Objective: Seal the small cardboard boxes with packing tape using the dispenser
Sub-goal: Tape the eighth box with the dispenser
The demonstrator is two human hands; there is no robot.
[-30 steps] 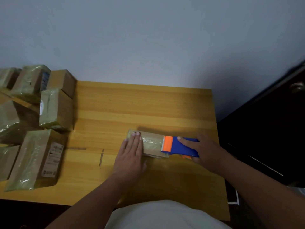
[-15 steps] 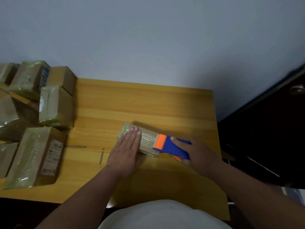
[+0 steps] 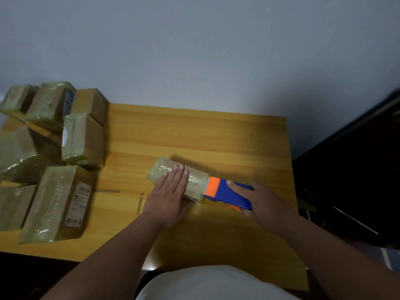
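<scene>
A small cardboard box point(image 3: 195, 184) wrapped in shiny clear tape lies slanted in the middle of the wooden table point(image 3: 194, 131). My left hand point(image 3: 167, 195) lies flat on the box's near left part, fingers straight and together. My right hand point(image 3: 265, 202) grips the blue and orange tape dispenser point(image 3: 229, 193), index finger stretched along its top. The dispenser's orange head meets the box's right end.
Several taped cardboard boxes point(image 3: 83, 140) are piled on the table's left side, one with a white label point(image 3: 79, 204). Short tape strips point(image 3: 139, 203) stick to the wood near my left wrist. A dark cabinet point(image 3: 355, 180) stands right of the table.
The box, my left hand and the dispenser shifted slightly left together on the table. The dispenser's head stays at the box's right end.
</scene>
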